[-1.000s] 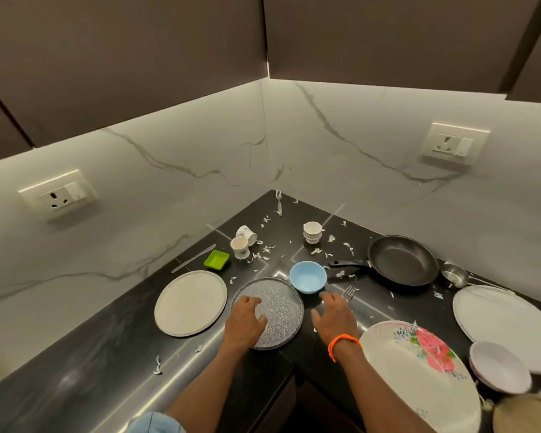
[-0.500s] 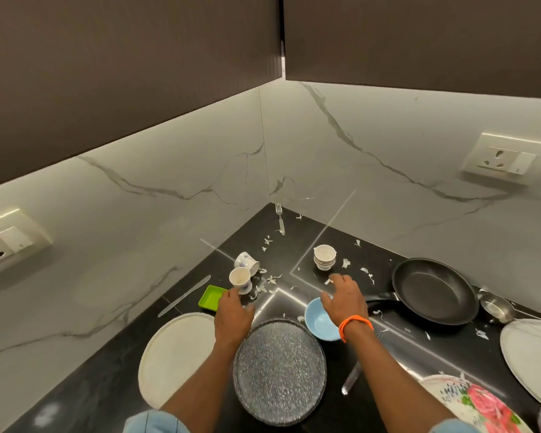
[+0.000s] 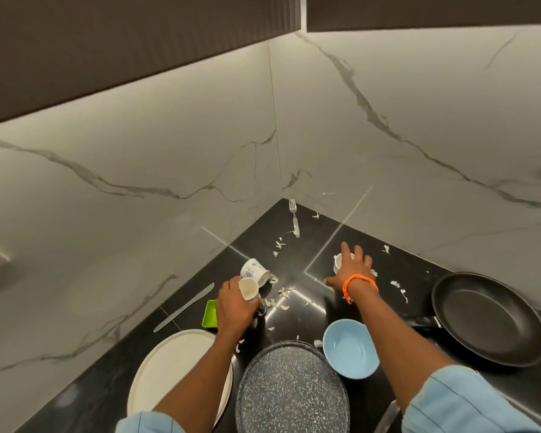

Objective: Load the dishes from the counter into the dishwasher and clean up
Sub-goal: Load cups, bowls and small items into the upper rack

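Head view: only one camera, so everything below comes from it. Pretty wide-angle, looking down into the corner of a black desk (image 3: 372, 310).
Left grip: left hand (image 3: 236, 307) has its fingers curled round a small cream cup (image 3: 248, 288), which is tilted so the mouth faces up at the camera. Looks just lifted off the desk or about to be, can't say which.
Why that hold: a one-handed wrap is plenty for a cup this light, I'd guess, and it leaves the other hand free to fetch more.
Right grip: right hand (image 3: 352, 271), orange wristband (image 3: 358, 285) on it, is spread wide with straight fingers over a little stack of white cups (image 3: 338, 263). Not closed on anything yet; can't tell if it's touching.
Cups vs grip: the stack sits under the fingertips, mostly hidden by the hand.
Floral cup: second cup (image 3: 255, 271) lies on its side, touching or just beside the held one.
Other dishes: blue bowl (image 3: 350, 348), speckled plate (image 3: 291, 389) and cream plate (image 3: 172, 367) near the body, frying pan (image 3: 489, 320) off to the right, fork (image 3: 294, 217) far in the corner, butter knife (image 3: 185, 306) and green dish (image 3: 210, 314) by the left hand.
Mess: white scraps (image 3: 278, 245) scattered about, that's the cleanup part.
Dishwasher: not in view.
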### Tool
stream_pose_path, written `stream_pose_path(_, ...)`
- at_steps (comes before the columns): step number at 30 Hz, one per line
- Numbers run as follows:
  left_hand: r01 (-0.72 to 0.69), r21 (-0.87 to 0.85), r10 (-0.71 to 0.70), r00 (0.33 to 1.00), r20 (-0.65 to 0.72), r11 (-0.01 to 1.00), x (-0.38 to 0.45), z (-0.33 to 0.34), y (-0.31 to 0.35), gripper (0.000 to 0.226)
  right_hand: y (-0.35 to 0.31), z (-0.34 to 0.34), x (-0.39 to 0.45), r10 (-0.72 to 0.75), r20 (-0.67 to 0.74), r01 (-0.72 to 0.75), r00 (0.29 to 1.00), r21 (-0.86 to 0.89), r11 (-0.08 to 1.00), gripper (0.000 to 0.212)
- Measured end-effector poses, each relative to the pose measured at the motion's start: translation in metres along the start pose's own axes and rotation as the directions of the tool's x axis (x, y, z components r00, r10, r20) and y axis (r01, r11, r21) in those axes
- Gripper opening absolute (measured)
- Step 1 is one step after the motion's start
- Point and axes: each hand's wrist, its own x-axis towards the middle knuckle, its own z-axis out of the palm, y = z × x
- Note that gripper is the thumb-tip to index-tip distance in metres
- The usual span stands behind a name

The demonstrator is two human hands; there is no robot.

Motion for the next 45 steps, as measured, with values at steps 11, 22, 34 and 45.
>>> stream_pose_path(11, -0.037, -0.171, 0.013, 0.99, -0.142, 0.985, -0.025, 0.004, 0.015, 0.064, 0.001, 0.026, 0.013, -0.083, -0.099, 0.098, 0.992, 0.161, 0.982, 0.057)
stream_pose_path(22, -0.182, -0.33, 0.182, 0.983, -0.033, 0.926, -0.067, 0.017, 0.122, 0.066, 0.039, -0.043, -0.065, 0.033, -0.239, 0.113, 0.971, 0.572, 0.813, 0.055)
stream_pose_path(34, -0.3, -0.422, 0.331, 0.944, 0.0, 0.856, -0.199, 0.021, 0.234, 0.052, 0.147, -0.119, -0.207, 0.012, -0.378, 0.218, 0.926, 0.561, 0.799, 0.055)
stream_pose_path(45, -0.359, -0.457, 0.478, 0.861, 0.175, 0.814, -0.327, 0.051, 0.302, 0.053, 0.267, -0.147, -0.338, 0.144, -0.513, 0.151, 0.846, 0.49, 0.859, 0.053)
